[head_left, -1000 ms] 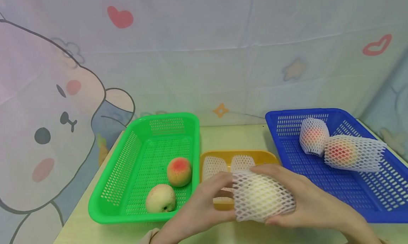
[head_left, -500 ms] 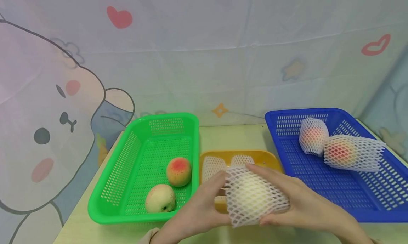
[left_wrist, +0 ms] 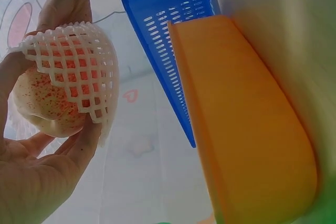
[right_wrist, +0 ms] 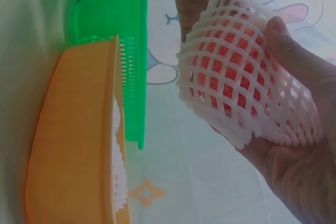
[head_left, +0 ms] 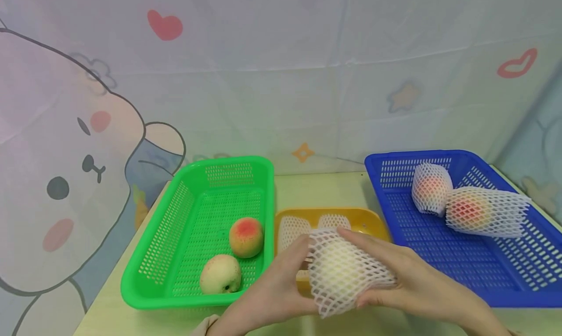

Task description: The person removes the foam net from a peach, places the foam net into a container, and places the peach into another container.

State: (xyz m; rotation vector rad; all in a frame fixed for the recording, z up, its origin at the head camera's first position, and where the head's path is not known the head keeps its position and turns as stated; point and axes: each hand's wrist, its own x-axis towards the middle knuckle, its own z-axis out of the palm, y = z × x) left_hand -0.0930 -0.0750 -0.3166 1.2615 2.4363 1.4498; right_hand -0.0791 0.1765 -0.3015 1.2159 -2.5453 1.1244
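A pale, red-flushed peach (left_wrist: 44,98) sits partly inside a white foam net (head_left: 338,272), held in front of me by both hands. My left hand (head_left: 283,287) grips the peach from the left, with fingers at the net's open edge; part of the fruit is bare there in the left wrist view. From the right, my right hand (head_left: 410,272) holds the netted peach, its thumb pressing the mesh in the right wrist view. Behind the hands, an orange-yellow tray (head_left: 373,221) holds foam nets (head_left: 295,228), partly hidden.
At the left stands a green basket (head_left: 140,258) with two bare peaches, a red-topped one (head_left: 246,237) and a pale one (head_left: 221,274). A blue basket (head_left: 386,180) at the right holds two netted peaches (head_left: 431,188). A printed curtain (head_left: 263,82) hangs behind.
Both hands and the netted peach have shifted slightly left and toward me. The net's left edge hangs a little lower. The baskets and their fruit stay put.
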